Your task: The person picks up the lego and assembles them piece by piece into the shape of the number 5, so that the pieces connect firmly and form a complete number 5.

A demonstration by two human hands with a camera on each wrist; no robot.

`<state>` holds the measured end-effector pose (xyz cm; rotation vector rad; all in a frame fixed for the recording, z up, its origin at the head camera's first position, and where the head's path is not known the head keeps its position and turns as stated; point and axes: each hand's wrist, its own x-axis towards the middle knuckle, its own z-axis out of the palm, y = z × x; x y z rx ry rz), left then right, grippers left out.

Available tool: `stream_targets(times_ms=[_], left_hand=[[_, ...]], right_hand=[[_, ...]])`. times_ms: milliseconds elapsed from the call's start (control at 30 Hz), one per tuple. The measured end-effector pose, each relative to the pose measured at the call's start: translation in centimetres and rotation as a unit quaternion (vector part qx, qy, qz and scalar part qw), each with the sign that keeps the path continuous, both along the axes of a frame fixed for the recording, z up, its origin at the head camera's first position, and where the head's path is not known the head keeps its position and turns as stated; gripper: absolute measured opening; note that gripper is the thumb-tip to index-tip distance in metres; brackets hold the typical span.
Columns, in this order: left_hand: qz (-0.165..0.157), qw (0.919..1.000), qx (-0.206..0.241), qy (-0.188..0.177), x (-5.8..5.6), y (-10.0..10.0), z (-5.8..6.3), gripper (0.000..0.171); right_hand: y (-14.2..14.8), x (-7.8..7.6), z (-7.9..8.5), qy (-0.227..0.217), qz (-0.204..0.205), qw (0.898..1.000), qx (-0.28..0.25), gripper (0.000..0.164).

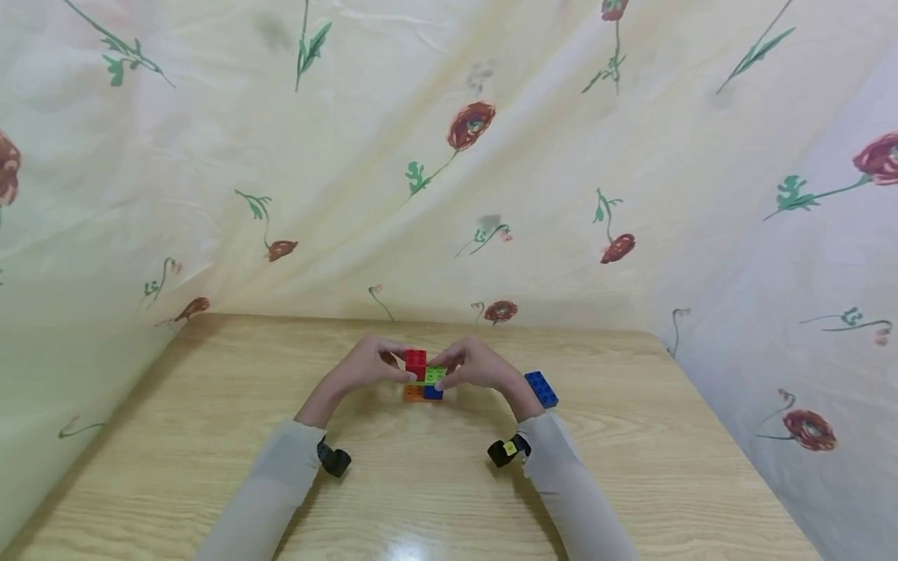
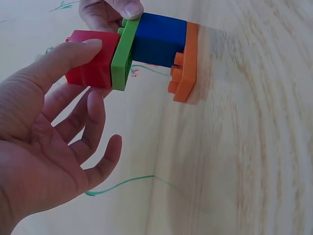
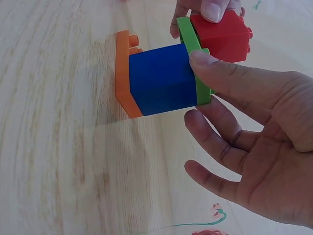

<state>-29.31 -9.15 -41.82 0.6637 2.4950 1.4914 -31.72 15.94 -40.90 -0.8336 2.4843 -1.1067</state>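
Observation:
Between both hands a small stack of toy building bricks stands on the table. Its base is a flat orange plate [image 1: 413, 393], with a blue brick [image 3: 164, 81] on its right half. A thin green plate [image 2: 124, 54] lies across the blue brick's top and juts out leftward. On that plate's left part sits a red brick [image 1: 415, 359], which my left hand [image 1: 368, 363] pinches between thumb and fingers. From the other side my right hand [image 1: 479, 366] pinches the green plate's right end, thumb at its near edge in the right wrist view.
A separate blue brick [image 1: 541, 389] with studs up lies on the wooden table [image 1: 421, 483], beside the right wrist. Flower-printed cloth [image 1: 337, 234] hangs behind the table and along its sides. Each wrist wears a dark strapped camera [image 1: 334, 460].

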Motion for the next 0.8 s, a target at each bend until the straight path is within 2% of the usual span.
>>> stream_targets(times_ms=[167,333,600,800], left_hand=[[0.009,0.9998,0.012,-0.010,0.03,0.11,-0.17,0.040],[0.019,0.9995,0.019,-0.014,0.13,0.37,-0.29,0.038],[0.016,0.9998,0.015,0.002,0.12,0.56,-0.05,0.037],[0.009,0.9998,0.018,0.002,0.11,0.56,-0.09,0.031]], right_hand=[[-0.06,0.11,0.03,-0.002,0.002,1.000,0.000,0.031],[-0.08,0.30,0.18,-0.008,0.000,1.000,-0.002,0.031],[0.03,0.22,0.33,-0.001,0.008,1.000,-0.004,0.031],[0.02,0.16,0.21,-0.011,0.007,1.000,-0.008,0.031]])
